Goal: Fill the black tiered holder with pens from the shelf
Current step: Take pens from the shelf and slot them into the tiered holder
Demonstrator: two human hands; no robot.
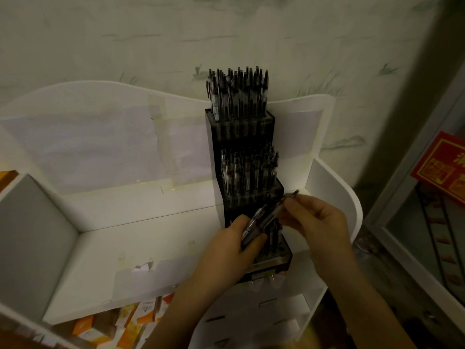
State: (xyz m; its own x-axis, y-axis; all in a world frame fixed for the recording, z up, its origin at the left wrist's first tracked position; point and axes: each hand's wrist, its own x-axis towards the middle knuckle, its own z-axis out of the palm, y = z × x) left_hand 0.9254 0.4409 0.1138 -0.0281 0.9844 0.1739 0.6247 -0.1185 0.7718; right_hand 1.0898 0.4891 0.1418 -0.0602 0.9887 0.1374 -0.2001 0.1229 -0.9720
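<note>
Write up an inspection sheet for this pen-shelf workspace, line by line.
Surface: white shelf unit against a patterned wall; taped paper patches on its panels.
Job's things: black tiered holder on the shelf; top and middle tiers packed with upright pens, bottom tier partly filled.
Clutter: orange boxes on the level below.
Grips: left hand holds a bundle of pens; right hand pinches one pen above the bottom tier.
Cables: nothing seen.
Surroundings: red printed packet on a rack to the right; dim lighting.
</note>
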